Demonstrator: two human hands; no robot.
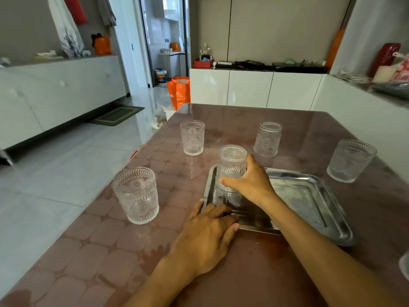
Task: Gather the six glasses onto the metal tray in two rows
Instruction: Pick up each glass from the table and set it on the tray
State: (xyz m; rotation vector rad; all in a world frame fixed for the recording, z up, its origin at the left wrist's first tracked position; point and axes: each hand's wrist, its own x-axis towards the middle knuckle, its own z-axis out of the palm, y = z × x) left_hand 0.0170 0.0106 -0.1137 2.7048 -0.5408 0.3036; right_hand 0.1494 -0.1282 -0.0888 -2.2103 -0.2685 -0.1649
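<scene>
The metal tray (309, 196) lies on the table in front of me, slightly right of centre. My right hand (250, 180) grips an embossed clear glass (231, 165), upside down, at the tray's far left corner. My left hand (208, 231) rests flat on the tray's near left corner, fingers together. Other glasses stand on the table: one near left (136, 194), one far left (192, 137), one far centre and upside down (267, 138), one right (350, 160). A sliver of another glass (404, 265) shows at the right edge.
The table (110, 251) has a brownish patterned cover and its left edge drops to a tiled floor. White cabinets stand close behind and to the right. An orange bag (179, 91) sits on the floor beyond the table.
</scene>
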